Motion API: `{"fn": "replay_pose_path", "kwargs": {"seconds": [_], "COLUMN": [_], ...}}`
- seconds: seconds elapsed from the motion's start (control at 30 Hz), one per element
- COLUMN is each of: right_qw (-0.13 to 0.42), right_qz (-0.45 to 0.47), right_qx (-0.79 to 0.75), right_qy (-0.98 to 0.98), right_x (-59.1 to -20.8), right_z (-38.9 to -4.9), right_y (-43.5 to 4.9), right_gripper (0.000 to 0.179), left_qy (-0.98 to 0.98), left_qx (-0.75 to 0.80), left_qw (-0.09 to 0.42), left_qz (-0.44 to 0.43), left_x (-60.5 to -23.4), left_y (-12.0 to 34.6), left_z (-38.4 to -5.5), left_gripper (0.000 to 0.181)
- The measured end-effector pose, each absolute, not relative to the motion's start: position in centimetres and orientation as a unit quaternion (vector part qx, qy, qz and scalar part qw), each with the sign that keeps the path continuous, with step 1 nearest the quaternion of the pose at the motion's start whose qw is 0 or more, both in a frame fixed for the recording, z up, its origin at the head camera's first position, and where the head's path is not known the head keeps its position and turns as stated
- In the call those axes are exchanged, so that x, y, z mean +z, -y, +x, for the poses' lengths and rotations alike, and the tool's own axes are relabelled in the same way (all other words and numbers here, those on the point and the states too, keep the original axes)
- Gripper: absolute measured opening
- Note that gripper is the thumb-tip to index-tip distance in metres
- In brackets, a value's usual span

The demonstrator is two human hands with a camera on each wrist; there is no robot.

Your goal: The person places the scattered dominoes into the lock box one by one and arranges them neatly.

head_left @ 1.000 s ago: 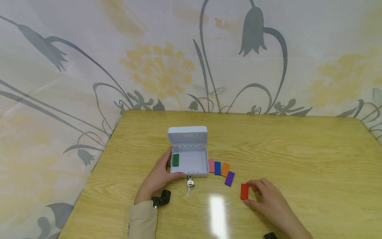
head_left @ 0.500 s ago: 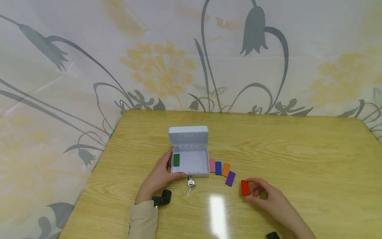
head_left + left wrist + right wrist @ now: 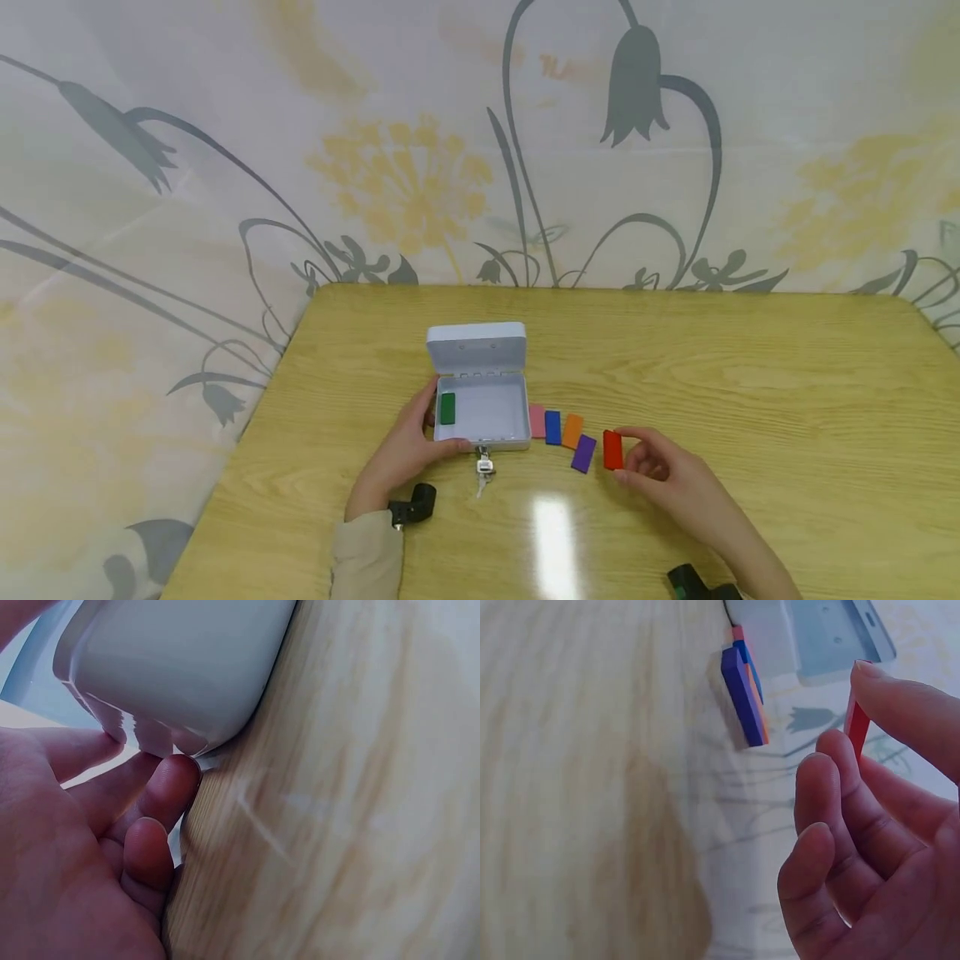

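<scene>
A white metal cash box (image 3: 517, 445) stands on the table, its lid (image 3: 478, 352) raised. My left hand (image 3: 397, 454) grips its left end, thumb along the front rim and fingers at the side; the left wrist view shows fingertips at the box's corner (image 3: 180, 682). Inside, a green block (image 3: 447, 408) lies against the left wall. Keys (image 3: 484, 468) hang from the front lock. My right hand (image 3: 675, 475) pinches a flat red block (image 3: 612, 450) by its ends, thumb and forefinger, to the right of the purple block (image 3: 583, 453). Its other fingers curl loosely (image 3: 817, 795).
Pink (image 3: 537, 422), blue (image 3: 552, 427) and orange (image 3: 572, 432) blocks lie in a row beside the box's right wall, the purple one in front. Black wrist cameras (image 3: 422, 502) are worn on both arms. A flower-patterned cloth (image 3: 405, 183) rises behind the wooden table (image 3: 750, 375).
My right hand has moved the red block away from me, closer to the purple one, and the block has tilted. My left hand keeps its grip on the box.
</scene>
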State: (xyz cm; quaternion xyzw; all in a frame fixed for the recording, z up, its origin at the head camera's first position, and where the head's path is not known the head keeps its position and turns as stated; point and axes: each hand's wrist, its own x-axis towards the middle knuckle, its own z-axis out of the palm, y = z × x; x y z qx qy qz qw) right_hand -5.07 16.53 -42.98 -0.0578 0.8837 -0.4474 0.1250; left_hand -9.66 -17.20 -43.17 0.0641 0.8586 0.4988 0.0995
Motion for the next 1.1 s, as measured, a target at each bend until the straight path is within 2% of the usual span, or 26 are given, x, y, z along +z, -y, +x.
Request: {"fn": "replay_pose_path", "kwargs": {"seconds": [0.2,0.53,0.73,1.1], "right_qw": [0.089,0.069,0.044,0.034], "right_qz": [-0.105,-0.146,-0.181,-0.197], "right_qx": [-0.424,-0.427,-0.4,-0.389], "right_qy": [-0.895,-0.89,-0.897,-0.899], "right_x": [-42.7,-42.1,-41.4,-41.1], "right_z": [-6.3,-7.4,-8.0,-8.7], "right_y": [-15.2,-12.1,-9.8,-7.6], "right_gripper": [0.048,0.046,0.043,0.043], "left_qy": [-0.857,-0.865,-0.867,-0.871], "left_qx": [0.501,0.49,0.487,0.48], "left_qw": [0.098,0.095,0.091,0.088], "left_qz": [0.065,0.061,0.056,0.058], "left_x": [-41.7,-45.2,-45.4,-45.4], "left_y": [16.8,17.7,17.9,17.7], "left_z": [-9.0,-10.3,-10.1,-10.2], "left_gripper": [0.095,0.101,0.102,0.104]}}
